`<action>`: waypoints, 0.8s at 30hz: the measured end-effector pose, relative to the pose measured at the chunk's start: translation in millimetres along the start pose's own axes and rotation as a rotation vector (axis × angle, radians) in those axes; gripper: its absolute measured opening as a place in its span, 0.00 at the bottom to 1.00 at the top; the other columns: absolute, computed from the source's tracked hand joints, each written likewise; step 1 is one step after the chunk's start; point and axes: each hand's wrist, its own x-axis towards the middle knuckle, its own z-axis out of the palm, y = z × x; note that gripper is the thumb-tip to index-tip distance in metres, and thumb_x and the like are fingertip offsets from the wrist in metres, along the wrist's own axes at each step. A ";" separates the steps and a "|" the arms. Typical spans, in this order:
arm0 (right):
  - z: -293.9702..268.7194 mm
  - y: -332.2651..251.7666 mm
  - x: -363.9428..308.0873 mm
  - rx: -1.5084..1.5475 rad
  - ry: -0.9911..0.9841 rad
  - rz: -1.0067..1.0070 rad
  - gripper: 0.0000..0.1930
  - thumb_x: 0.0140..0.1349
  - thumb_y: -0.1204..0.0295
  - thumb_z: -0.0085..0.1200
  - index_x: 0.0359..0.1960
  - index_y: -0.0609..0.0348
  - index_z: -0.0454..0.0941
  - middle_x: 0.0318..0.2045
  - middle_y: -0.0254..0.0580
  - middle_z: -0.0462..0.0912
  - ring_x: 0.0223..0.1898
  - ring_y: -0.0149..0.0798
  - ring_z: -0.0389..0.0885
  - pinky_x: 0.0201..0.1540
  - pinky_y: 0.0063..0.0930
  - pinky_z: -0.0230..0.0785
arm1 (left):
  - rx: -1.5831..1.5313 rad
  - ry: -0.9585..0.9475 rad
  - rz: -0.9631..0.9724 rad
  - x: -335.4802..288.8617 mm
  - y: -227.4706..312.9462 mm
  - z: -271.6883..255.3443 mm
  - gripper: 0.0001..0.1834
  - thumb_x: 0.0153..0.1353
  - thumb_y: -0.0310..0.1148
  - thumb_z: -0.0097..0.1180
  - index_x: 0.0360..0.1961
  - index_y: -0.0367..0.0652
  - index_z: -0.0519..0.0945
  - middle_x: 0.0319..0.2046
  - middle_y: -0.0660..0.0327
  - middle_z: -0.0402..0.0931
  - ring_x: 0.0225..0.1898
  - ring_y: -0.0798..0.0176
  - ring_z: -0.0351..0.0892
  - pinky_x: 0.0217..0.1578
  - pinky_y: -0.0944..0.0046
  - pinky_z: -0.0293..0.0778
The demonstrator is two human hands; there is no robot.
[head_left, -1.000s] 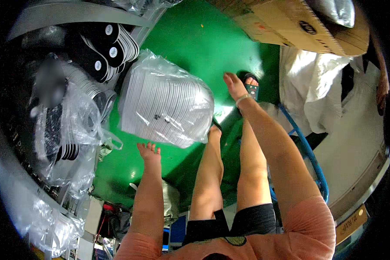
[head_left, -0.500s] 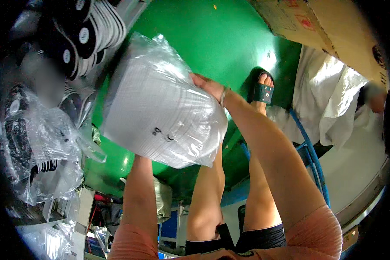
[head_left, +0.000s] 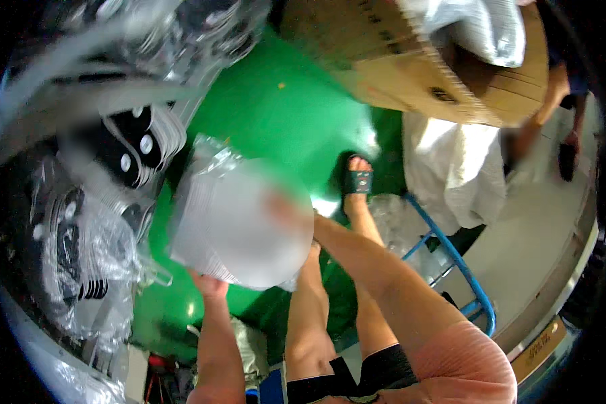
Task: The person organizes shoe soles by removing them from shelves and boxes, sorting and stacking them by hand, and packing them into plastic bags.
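Clear plastic bag (head_left: 229, 225), pale flat pieces stacked inside: over green floor (head_left: 249, 101), toward floor's left edge. Left hand (head_left: 211, 285) at bag's lower edge, fingers partly hidden; right hand (head_left: 287, 210) at bag's right side, blurred; grasp cannot be told for either. Opposed placement likely steadies stack. Black insoles (head_left: 118, 135), round white labels (head_left: 147, 144), unreadable. Cardboard carton (head_left: 357, 84), dark print, blurred.

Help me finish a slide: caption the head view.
Left hand and blurred right hand at a plastic-wrapped pale stack, against a green floor.
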 end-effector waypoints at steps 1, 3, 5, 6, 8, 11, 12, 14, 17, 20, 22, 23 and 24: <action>7.9 -26.0 -7.0 0.120 -0.047 0.058 0.39 0.49 0.49 0.43 0.55 0.65 0.46 0.55 0.50 0.51 0.57 0.41 0.48 0.57 0.27 0.41 | 0.010 0.063 0.050 -6.8 12.2 12.1 0.32 0.53 0.54 0.32 0.54 0.46 0.53 0.54 0.59 0.52 0.54 0.54 0.52 0.52 0.53 0.51; -0.5 -21.5 6.2 -0.308 0.045 -0.017 0.33 0.54 0.49 0.33 0.54 0.62 0.50 0.55 0.50 0.51 0.59 0.41 0.45 0.58 0.32 0.36 | 0.003 0.078 0.064 2.9 15.4 24.4 0.33 0.52 0.56 0.31 0.55 0.47 0.52 0.55 0.60 0.50 0.56 0.55 0.48 0.54 0.53 0.48; -2.6 -48.5 0.4 -0.742 0.042 0.022 0.26 0.55 0.53 0.30 0.54 0.51 0.52 0.56 0.48 0.49 0.58 0.41 0.45 0.57 0.43 0.38 | 0.056 0.093 0.025 16.9 31.6 9.0 0.36 0.50 0.58 0.33 0.55 0.46 0.51 0.56 0.60 0.49 0.57 0.55 0.47 0.54 0.53 0.46; -3.9 -65.3 -2.8 -0.904 0.017 0.036 0.25 0.55 0.55 0.32 0.54 0.48 0.53 0.57 0.47 0.47 0.59 0.42 0.44 0.56 0.45 0.40 | 0.208 0.237 0.105 17.9 31.0 19.5 0.35 0.52 0.56 0.33 0.55 0.45 0.51 0.56 0.59 0.48 0.57 0.55 0.46 0.54 0.54 0.45; 0.5 -100.9 -32.5 -0.966 0.049 0.017 0.24 0.53 0.59 0.38 0.52 0.51 0.56 0.55 0.50 0.50 0.57 0.46 0.46 0.55 0.42 0.44 | 0.338 0.340 0.120 17.8 32.2 23.6 0.34 0.53 0.54 0.34 0.55 0.42 0.51 0.55 0.57 0.49 0.56 0.53 0.48 0.54 0.54 0.47; 0.6 -106.1 -78.9 -0.697 -0.074 -0.417 0.21 0.51 0.63 0.45 0.45 0.61 0.64 0.45 0.53 0.65 0.46 0.48 0.65 0.50 0.33 0.56 | 0.542 0.341 0.256 20.4 35.9 -22.4 0.30 0.56 0.45 0.35 0.52 0.32 0.52 0.50 0.49 0.56 0.50 0.49 0.58 0.49 0.53 0.56; -9.3 -132.9 -111.8 -0.600 -0.185 -0.369 0.19 0.51 0.66 0.46 0.44 0.62 0.65 0.41 0.53 0.69 0.45 0.47 0.66 0.48 0.33 0.57 | 0.433 0.345 0.256 15.6 22.8 -16.8 0.29 0.56 0.44 0.35 0.51 0.30 0.52 0.49 0.48 0.58 0.48 0.48 0.60 0.47 0.52 0.59; -38.0 -190.9 -177.7 -0.536 -0.221 -0.478 0.15 0.52 0.69 0.44 0.41 0.61 0.68 0.37 0.48 0.72 0.40 0.46 0.70 0.44 0.32 0.61 | 0.501 0.452 0.218 0.3 -3.6 9.2 0.28 0.56 0.41 0.36 0.52 0.32 0.51 0.50 0.47 0.56 0.48 0.48 0.59 0.44 0.51 0.62; -101.2 -242.6 -235.1 -0.716 0.266 -0.735 0.11 0.50 0.73 0.47 0.36 0.59 0.70 0.32 0.44 0.74 0.36 0.41 0.72 0.39 0.27 0.63 | 0.705 0.545 0.151 -30.8 -30.0 53.1 0.28 0.56 0.41 0.37 0.54 0.38 0.49 0.50 0.47 0.54 0.48 0.48 0.59 0.44 0.51 0.61; -193.6 -294.5 -230.8 -0.742 0.955 -0.802 0.16 0.48 0.76 0.47 0.41 0.63 0.64 0.39 0.49 0.68 0.41 0.45 0.67 0.44 0.30 0.59 | 0.937 0.675 0.060 -65.6 -49.1 114.8 0.29 0.54 0.42 0.39 0.55 0.44 0.47 0.52 0.49 0.51 0.50 0.49 0.57 0.45 0.50 0.59; -270.1 -316.0 -209.4 -0.914 1.471 -0.732 0.22 0.48 0.66 0.50 0.43 0.64 0.61 0.40 0.53 0.67 0.43 0.48 0.65 0.44 0.37 0.58 | 0.975 0.561 -0.011 -80.4 -64.6 149.2 0.30 0.53 0.45 0.40 0.54 0.46 0.48 0.53 0.52 0.51 0.52 0.51 0.54 0.46 0.49 0.56; -307.5 -316.9 -198.1 -0.950 1.656 -0.567 0.26 0.48 0.60 0.49 0.45 0.63 0.60 0.44 0.53 0.64 0.46 0.49 0.62 0.45 0.38 0.58 | 0.981 0.558 -0.003 -88.1 -71.3 162.8 0.30 0.53 0.45 0.40 0.54 0.46 0.48 0.53 0.52 0.51 0.52 0.51 0.54 0.46 0.49 0.56; -336.1 -318.7 -186.6 -0.882 1.713 -0.360 0.31 0.46 0.51 0.48 0.46 0.62 0.60 0.44 0.51 0.63 0.47 0.49 0.60 0.45 0.40 0.58 | 1.000 0.521 -0.024 -94.4 -76.7 174.9 0.29 0.53 0.45 0.40 0.54 0.46 0.50 0.53 0.54 0.50 0.53 0.52 0.52 0.45 0.48 0.56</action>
